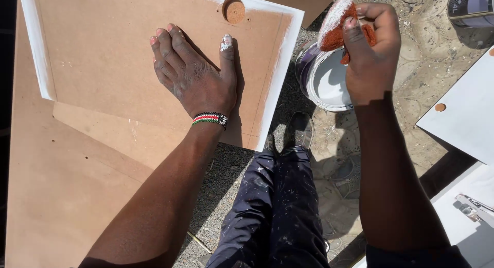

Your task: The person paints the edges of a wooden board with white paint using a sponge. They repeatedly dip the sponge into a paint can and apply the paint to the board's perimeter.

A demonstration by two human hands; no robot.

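Orange sponge (335,27), white with paint, sat gripped in my right hand (371,57) above the can (327,83) at upper right, apparently mid-reload, while my left hand (194,75) pressed flat, fingers spread, on the white-edged board (113,47).

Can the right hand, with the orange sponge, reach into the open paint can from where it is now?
Probably yes: the right hand holds the orange sponge just above the open paint can, and nothing lies between them.
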